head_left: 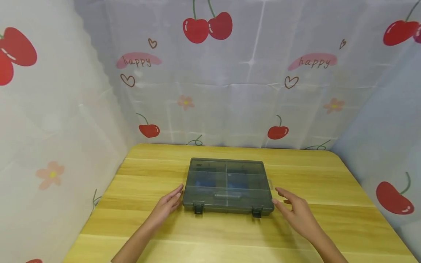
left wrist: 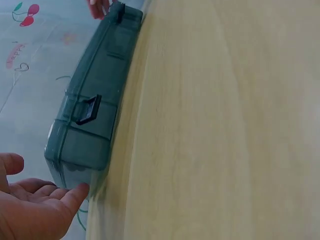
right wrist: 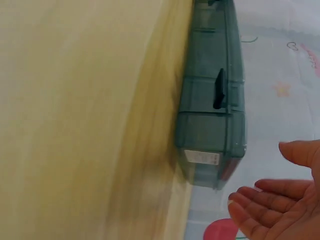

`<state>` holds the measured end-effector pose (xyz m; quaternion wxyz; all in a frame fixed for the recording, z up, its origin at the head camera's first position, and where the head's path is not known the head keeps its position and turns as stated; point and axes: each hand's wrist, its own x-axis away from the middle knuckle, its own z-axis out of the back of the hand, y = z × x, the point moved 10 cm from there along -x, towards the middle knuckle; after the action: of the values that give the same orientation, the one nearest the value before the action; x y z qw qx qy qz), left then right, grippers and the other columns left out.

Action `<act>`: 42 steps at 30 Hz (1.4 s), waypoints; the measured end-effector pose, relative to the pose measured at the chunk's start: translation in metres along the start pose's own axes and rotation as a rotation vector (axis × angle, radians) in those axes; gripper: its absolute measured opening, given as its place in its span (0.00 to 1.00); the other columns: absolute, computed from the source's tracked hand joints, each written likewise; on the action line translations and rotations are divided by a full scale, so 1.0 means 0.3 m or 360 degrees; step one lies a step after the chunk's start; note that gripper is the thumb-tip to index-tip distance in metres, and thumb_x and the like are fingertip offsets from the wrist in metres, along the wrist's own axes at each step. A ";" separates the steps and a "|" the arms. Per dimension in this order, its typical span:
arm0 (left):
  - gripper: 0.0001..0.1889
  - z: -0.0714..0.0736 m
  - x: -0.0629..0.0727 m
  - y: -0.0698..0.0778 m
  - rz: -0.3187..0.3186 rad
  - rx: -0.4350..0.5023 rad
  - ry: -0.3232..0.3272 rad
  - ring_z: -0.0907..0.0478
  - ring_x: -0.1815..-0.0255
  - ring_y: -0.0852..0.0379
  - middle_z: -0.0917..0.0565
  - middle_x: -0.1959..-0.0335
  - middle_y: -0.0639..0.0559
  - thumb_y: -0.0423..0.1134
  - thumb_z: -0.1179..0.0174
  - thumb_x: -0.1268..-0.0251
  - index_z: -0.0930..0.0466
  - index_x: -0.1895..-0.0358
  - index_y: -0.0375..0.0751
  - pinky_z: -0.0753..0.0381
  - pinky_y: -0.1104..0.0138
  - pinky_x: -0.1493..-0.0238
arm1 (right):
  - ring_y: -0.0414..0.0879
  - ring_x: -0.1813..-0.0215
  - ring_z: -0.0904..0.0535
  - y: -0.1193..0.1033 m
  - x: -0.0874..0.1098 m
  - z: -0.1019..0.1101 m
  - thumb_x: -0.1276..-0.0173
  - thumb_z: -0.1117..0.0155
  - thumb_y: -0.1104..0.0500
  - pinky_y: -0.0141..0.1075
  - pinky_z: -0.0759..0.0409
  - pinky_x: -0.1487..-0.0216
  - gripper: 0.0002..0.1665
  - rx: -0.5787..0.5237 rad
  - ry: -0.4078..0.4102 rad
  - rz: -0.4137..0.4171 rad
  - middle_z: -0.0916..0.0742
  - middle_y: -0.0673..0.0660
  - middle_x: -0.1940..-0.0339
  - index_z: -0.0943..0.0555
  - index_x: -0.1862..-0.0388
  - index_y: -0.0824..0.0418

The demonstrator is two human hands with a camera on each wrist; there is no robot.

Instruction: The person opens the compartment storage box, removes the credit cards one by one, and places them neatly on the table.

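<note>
A dark, see-through plastic compartment box (head_left: 227,182) lies flat on the table with its lid down. Through the lid, dividers and blurred blue shapes show inside; what they are I cannot tell. Two black latches sit on its front side, the left latch (head_left: 198,209) and the right latch (head_left: 257,212), both jutting outward in the wrist views. My left hand (head_left: 167,206) is at the box's left side, fingers extended, fingertips at or very near its edge. At the right side, my right hand (head_left: 296,213) has its fingers loosely extended beside the box, gripping nothing. A white label (right wrist: 202,157) is on the right end.
The wood-grain table (head_left: 138,190) has rounded far corners. Behind it and on both sides hangs a pale sheet (head_left: 223,109) printed with cherries, hearts and flowers. A small pale tab (head_left: 270,184) shows at the box's right edge.
</note>
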<state>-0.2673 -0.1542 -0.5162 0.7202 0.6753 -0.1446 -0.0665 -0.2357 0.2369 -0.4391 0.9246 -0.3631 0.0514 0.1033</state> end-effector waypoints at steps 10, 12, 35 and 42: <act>0.31 -0.046 0.036 -0.003 -0.0017 0.0093 -0.0087 0.50 0.21 0.33 0.55 0.19 0.33 0.45 0.60 0.14 0.53 0.19 0.32 0.42 0.49 0.25 | 0.68 0.36 0.22 0.104 0.045 -0.095 0.23 0.43 0.39 0.53 0.16 0.44 0.45 -0.0190 -0.0285 -0.0352 0.25 0.72 0.30 0.36 0.24 0.73; 0.31 -0.050 0.041 -0.011 -0.0015 0.0108 -0.0085 0.50 0.21 0.33 0.56 0.19 0.33 0.44 0.61 0.14 0.54 0.19 0.34 0.43 0.50 0.24 | 0.67 0.35 0.22 0.103 0.049 -0.109 0.23 0.42 0.40 0.53 0.16 0.43 0.45 -0.0229 -0.0295 -0.0375 0.24 0.72 0.30 0.35 0.25 0.72; 0.29 -0.065 0.084 0.033 -0.0115 -0.0147 -0.0024 0.56 0.19 0.38 0.53 0.18 0.38 0.44 0.63 0.13 0.50 0.19 0.33 0.47 0.49 0.23 | 0.65 0.42 0.17 0.061 0.058 -0.093 0.23 0.40 0.43 0.52 0.14 0.48 0.39 -0.0162 -0.0213 -0.0355 0.22 0.71 0.33 0.29 0.28 0.71; 0.28 -0.059 0.098 0.046 -0.0136 -0.0269 0.0045 0.55 0.19 0.39 0.49 0.19 0.40 0.46 0.62 0.13 0.48 0.20 0.35 0.51 0.47 0.22 | 0.66 0.41 0.18 0.052 0.064 -0.080 0.24 0.38 0.44 0.52 0.14 0.48 0.39 -0.0107 -0.0235 -0.0364 0.23 0.71 0.32 0.29 0.29 0.72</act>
<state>-0.2354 -0.1447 -0.4997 0.7730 0.6186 -0.0993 -0.0997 -0.2210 0.2345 -0.4703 0.9189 -0.3889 -0.0619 0.0253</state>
